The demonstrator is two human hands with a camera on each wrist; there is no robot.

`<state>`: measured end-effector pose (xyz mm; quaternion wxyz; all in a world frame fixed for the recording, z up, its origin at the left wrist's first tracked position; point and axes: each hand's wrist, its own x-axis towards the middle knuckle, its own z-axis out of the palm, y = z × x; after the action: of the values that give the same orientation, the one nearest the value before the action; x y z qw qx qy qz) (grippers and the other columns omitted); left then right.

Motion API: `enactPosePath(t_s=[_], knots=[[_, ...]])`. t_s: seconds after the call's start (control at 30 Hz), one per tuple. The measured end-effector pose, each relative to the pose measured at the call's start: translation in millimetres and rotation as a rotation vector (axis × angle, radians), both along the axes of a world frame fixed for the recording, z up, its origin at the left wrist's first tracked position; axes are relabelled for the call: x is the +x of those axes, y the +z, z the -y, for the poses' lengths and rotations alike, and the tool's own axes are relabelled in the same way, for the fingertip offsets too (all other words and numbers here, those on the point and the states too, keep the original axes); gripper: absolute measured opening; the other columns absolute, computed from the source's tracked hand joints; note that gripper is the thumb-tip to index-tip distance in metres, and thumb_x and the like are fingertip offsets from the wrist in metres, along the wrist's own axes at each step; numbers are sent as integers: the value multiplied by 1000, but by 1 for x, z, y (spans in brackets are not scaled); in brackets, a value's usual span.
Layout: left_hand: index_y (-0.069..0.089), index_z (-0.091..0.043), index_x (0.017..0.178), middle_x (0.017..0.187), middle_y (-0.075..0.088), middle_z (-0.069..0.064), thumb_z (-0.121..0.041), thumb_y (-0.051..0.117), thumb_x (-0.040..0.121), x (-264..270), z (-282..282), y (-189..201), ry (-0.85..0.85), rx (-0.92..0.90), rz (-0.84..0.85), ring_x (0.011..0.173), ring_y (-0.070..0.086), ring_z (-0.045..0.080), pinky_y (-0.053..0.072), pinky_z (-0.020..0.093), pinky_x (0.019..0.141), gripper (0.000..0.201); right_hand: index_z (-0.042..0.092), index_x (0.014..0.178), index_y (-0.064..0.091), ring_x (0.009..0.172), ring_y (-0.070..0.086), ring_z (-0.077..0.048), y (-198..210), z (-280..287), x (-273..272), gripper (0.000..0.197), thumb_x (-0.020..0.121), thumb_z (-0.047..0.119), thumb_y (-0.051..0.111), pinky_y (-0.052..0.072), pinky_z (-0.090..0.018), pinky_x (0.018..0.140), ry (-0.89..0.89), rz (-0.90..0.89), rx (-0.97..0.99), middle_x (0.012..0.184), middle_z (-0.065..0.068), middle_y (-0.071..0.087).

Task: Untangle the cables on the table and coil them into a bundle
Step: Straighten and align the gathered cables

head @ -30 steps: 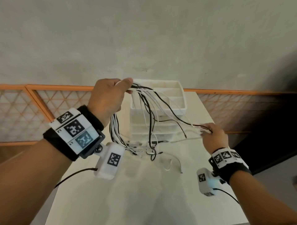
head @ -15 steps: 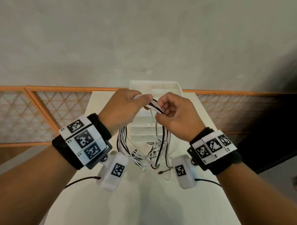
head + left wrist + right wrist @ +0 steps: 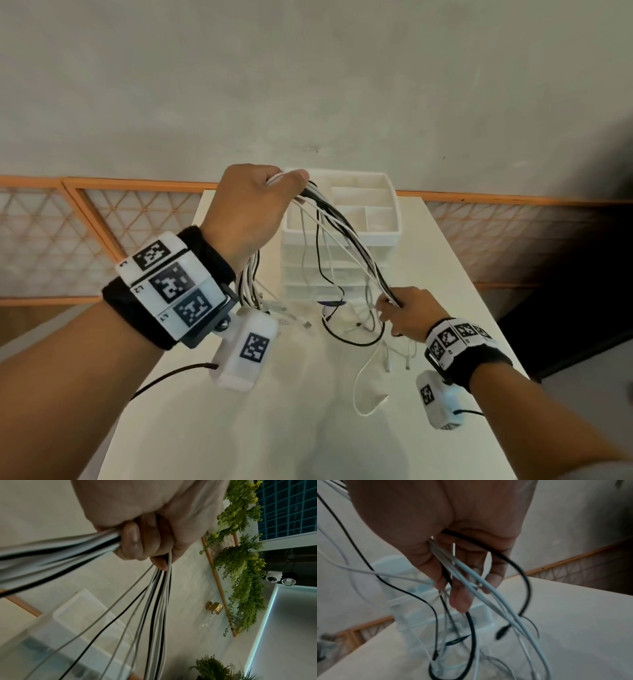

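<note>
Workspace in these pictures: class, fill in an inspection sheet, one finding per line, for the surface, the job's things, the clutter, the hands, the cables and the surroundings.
Surface: white table, bare at the near end.
Job's things: black and white cables, part lifted, part lying loose.
Clutter: white drawer unit at the far end, open tray on top.
Hands: left hand raised, grip closed round gathered loops; right hand lower, holding the strands' other end.
Cables: span slopes between the hands; loose ends trail on the table, not coiled.
Surroundings: grey wall, orange lattice rail behind.
</note>
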<state>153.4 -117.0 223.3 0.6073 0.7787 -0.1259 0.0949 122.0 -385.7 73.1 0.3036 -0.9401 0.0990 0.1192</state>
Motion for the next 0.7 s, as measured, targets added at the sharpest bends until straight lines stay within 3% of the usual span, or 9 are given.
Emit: enactPosePath(t_s=[0.07, 0.13, 0.23, 0.33, 0.4, 0.5, 0.57, 0.63, 0.7], knots=[[46, 8, 57, 56, 20, 12, -31, 64, 90, 1, 1, 7, 9, -96, -9, 49, 15, 22, 20, 26, 50, 55, 22, 88, 66, 81, 66, -28, -7, 9, -1, 25, 89, 42, 52, 55, -37, 78, 10, -61, -92, 83, 2, 71], [47, -18, 43, 47, 21, 1, -27, 65, 91, 3, -1, 21, 38, -245, -41, 44, 15, 20, 19, 24, 45, 52, 19, 99, 65, 84, 61, -29, -17, 20, -7, 32, 93, 47, 52, 47, -31, 73, -10, -200, -188, 88, -2, 64], [41, -23, 38, 42, 22, -7, -24, 65, 91, 8, -7, 35, 29, -325, -37, 42, 14, 19, 19, 22, 43, 59, 14, 99, 69, 71, 73, -28, -27, 34, -16, 39, 94, 48, 51, 55, -32, 58, -125, -326, -134, 82, -5, 68], [32, -24, 42, 44, 21, -2, -25, 64, 92, 9, -4, 28, 17, -273, -34, 42, 13, 19, 18, 22, 44, 60, 10, 96, 67, 47, 69, -25, -20, 37, -15, 26, 97, 32, 53, 59, -34, 51, -330, -198, 24, 77, -10, 74], [35, -22, 41, 52, 18, 6, -27, 63, 94, 10, 1, 17, 24, -218, -48, 44, 13, 20, 18, 24, 46, 60, 11, 93, 64, 47, 69, -27, -6, 40, -9, 13, 94, 13, 52, 62, -39, 55, -433, -31, 45, 70, -11, 73], [46, -22, 36, 54, 21, 7, -30, 62, 94, 10, 2, 4, 29, -121, -67, 41, 17, 21, 19, 25, 46, 60, 16, 102, 63, 74, 73, -34, 8, 53, 0, 16, 89, 8, 57, 58, -36, 70, -515, 231, -33, 75, -8, 70], [43, -21, 38, 53, 23, 8, -31, 63, 93, 10, 1, -4, 45, -95, -77, 36, 20, 17, 21, 22, 45, 59, 17, 115, 62, 98, 67, -37, 5, 62, 0, 22, 93, 21, 59, 43, -28, 76, -531, 305, -121, 98, -14, 70], [39, -18, 45, 55, 26, 10, -33, 63, 92, 10, -1, -10, 84, -93, -66, 36, 22, 17, 21, 22, 45, 54, 17, 127, 54, 111, 61, -38, -6, 65, -4, 38, 91, 23, 63, 41, -30, 81, -480, 261, -95, 120, -16, 66], [41, -6, 56, 57, 26, 12, -33, 64, 91, 12, -2, -13, 107, -129, -47, 39, 21, 18, 21, 23, 46, 50, 20, 145, 37, 120, 58, -37, -25, 64, -13, 68, 86, 21, 72, 45, -34, 92, -368, 59, -71, 136, -16, 58]])
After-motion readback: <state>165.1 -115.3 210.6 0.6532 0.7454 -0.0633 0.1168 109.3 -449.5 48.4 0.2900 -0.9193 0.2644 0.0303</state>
